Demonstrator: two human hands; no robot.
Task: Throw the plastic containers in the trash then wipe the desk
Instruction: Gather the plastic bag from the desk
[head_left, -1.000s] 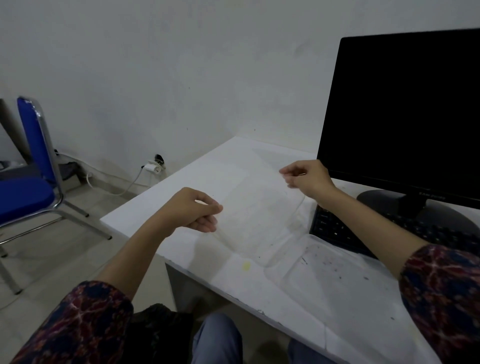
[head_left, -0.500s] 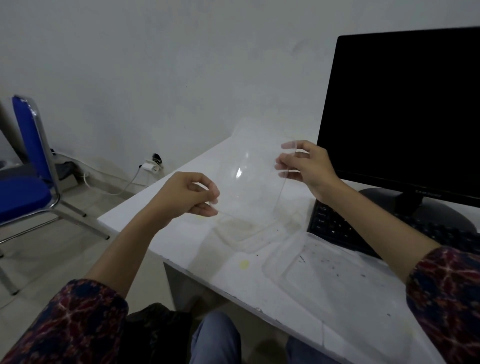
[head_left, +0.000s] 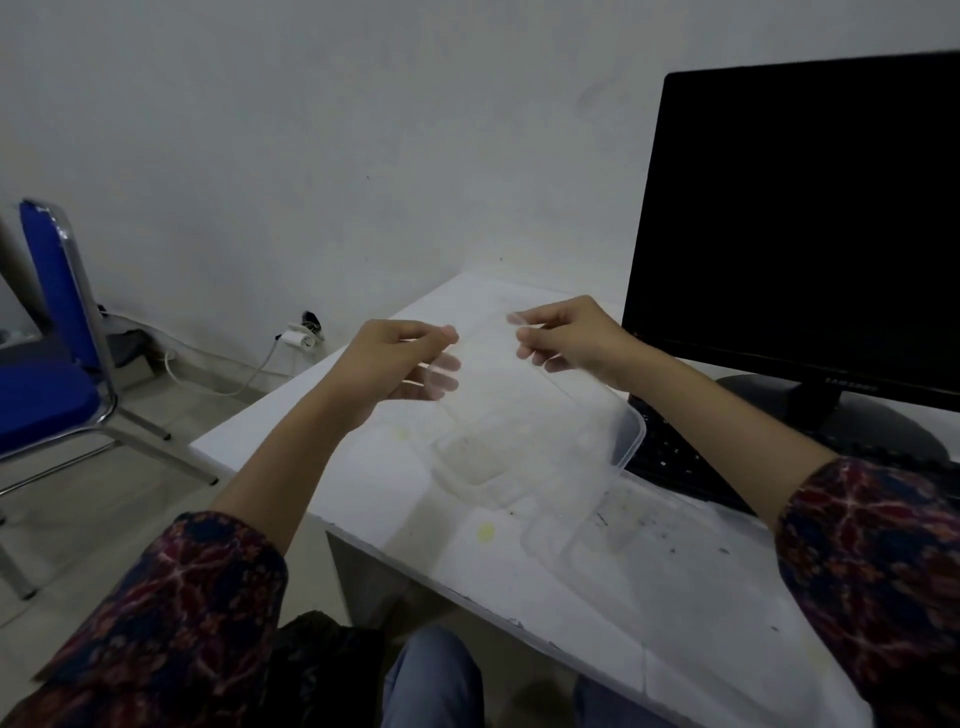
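Note:
Both my hands hold a clear plastic container (head_left: 550, 415) tilted above the white desk (head_left: 384, 504). My left hand (head_left: 395, 364) pinches its near-left rim, and my right hand (head_left: 566, 338) pinches its far edge. One rounded corner hangs over the keyboard's left end. A second clear plastic container (head_left: 639, 551) lies flat on the desk in front of me, speckled with dark crumbs. A yellow stain (head_left: 485, 532) marks the desk near the front edge, with a fainter one (head_left: 400, 434) by my left wrist.
A black monitor (head_left: 805, 234) on a round stand fills the right side, with a black keyboard (head_left: 675, 462) before it. A blue chair (head_left: 47, 389) stands on the floor at the left. A white plug and cable (head_left: 298, 338) lie along the wall.
The clear container has come up off the desk in both hands. My hands moved closer together, and it now tilts flatter with its corner over the keyboard.

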